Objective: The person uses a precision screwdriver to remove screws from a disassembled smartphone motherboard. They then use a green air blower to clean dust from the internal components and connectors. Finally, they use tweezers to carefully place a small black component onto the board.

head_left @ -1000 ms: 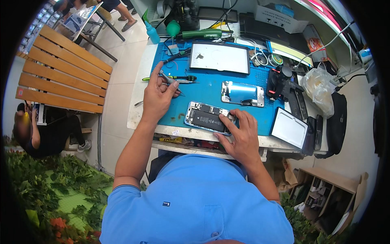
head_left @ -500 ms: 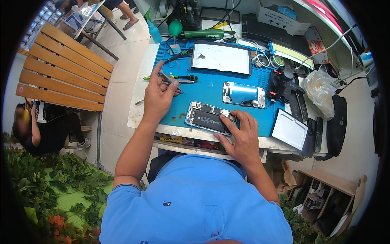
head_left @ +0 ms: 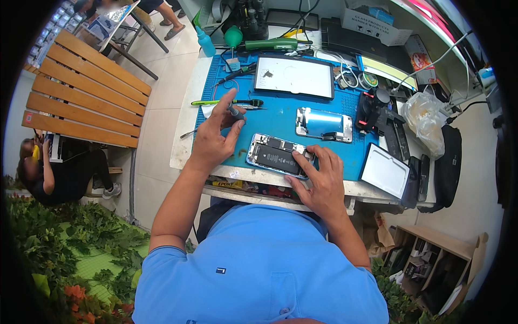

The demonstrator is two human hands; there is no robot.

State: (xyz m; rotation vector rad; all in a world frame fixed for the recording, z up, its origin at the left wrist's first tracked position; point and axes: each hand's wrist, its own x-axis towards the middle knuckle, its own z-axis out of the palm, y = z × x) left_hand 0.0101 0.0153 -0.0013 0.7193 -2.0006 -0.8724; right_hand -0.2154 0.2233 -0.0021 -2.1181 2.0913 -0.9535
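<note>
While the left hand (head_left: 212,143) pinches a slim grey screwdriver (head_left: 236,113) between curled fingers and thumb, the loosely spread right hand (head_left: 322,186) touches an opened, light-blue-rimmed phone body (head_left: 272,156), covering its right end, near the front of a blue work mat (head_left: 275,117). Beyond lie a shiny rectangular screen assembly (head_left: 321,123) and a black-framed white board (head_left: 302,78).

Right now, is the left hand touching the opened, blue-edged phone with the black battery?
No, only the right hand touches that opened, blue-edged phone; the left hand holds a slim grey tool apart from it.
</note>
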